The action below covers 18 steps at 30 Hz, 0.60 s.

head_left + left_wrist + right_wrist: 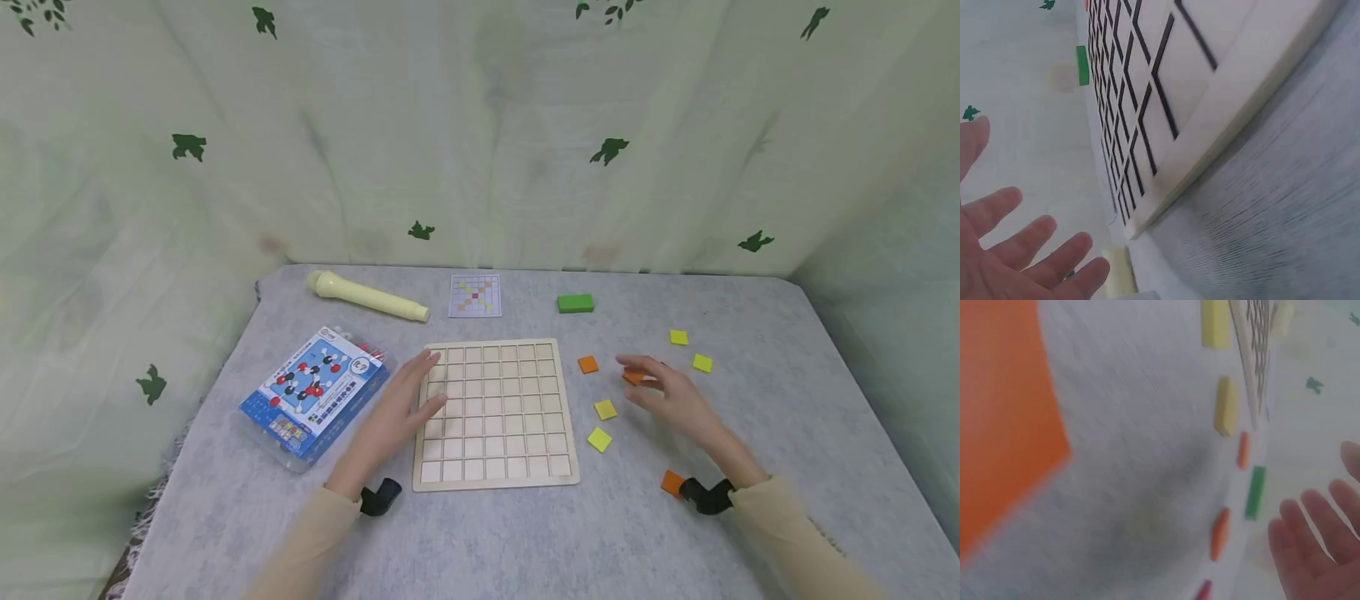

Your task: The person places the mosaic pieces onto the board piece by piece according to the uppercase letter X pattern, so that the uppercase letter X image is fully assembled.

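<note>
A pale wooden grid board (pixel 495 412) lies flat in the middle of the table. My left hand (pixel 418 393) rests on its left edge with the fingers straight; the left wrist view shows those fingers (pixel 1029 250) spread beside the board (pixel 1166 94). To the right of the board, my right hand (pixel 654 385) hovers open over an orange tile (pixel 633 377) that its fingers partly hide. Whether it touches the tile I cannot tell. In the right wrist view the fingers (pixel 1319 544) are spread and hold nothing.
Loose tiles lie right of the board: orange (pixel 588 364), yellow (pixel 605 409), yellow (pixel 599 439), yellow (pixel 678 337), and orange (pixel 671 482) by my right wrist. A green block (pixel 575 303), pattern card (pixel 475 296) and cream cylinder (pixel 367 297) lie behind. A blue box (pixel 315 392) sits left.
</note>
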Each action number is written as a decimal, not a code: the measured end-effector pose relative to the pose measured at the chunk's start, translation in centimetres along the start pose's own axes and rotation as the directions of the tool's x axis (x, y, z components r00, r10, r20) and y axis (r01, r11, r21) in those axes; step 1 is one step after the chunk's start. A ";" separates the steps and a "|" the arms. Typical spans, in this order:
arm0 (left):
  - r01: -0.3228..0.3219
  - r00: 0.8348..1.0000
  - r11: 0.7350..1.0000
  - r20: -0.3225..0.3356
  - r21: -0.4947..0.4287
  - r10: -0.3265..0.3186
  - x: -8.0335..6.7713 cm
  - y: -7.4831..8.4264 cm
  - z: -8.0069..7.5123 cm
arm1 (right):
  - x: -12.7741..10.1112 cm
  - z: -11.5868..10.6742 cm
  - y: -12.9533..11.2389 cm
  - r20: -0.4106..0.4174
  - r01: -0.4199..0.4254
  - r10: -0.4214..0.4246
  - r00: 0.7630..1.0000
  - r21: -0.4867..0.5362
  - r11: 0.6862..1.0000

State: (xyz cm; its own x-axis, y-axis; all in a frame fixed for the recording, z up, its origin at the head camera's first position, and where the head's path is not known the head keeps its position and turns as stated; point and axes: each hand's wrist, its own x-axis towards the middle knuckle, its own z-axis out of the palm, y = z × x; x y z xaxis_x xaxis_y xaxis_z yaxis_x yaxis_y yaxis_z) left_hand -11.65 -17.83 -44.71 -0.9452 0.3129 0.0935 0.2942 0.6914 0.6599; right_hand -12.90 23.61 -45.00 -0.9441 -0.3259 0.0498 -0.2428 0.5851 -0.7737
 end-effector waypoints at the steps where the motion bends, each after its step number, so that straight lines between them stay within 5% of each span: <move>1: 0.011 1.000 0.999 0.007 -0.036 -0.011 -0.3 -0.3 0.2 | -0.1 0.3 0.1 0.027 -0.017 0.016 1.000 0.047 0.999; 8: 0.085 0.996 0.985 0.008 -0.151 -0.085 -1.8 -2.4 1.4 | -0.4 1.5 1.1 0.131 -0.065 0.049 0.990 0.120 0.991; 14: 0.119 0.993 0.974 0.023 -0.194 -0.117 -2.4 -3.4 1.6 | -0.2 2.2 0.9 0.139 -0.074 0.069 0.988 0.027 0.997; 18: 0.079 0.996 0.985 0.042 -0.154 -0.073 -2.5 -3.9 1.8 | 0.1 2.7 1.1 0.117 -0.039 0.046 0.992 -0.063 0.997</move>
State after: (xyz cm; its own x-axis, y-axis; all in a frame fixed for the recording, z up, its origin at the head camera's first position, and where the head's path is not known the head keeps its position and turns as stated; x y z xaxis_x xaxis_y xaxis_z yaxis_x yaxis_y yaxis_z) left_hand -10.20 -20.18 -48.85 -0.9574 0.2885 0.0140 0.1936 0.6051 0.7722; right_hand -12.69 22.16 -47.55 -0.9216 -0.3834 -0.0605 -0.2193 0.6429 -0.7339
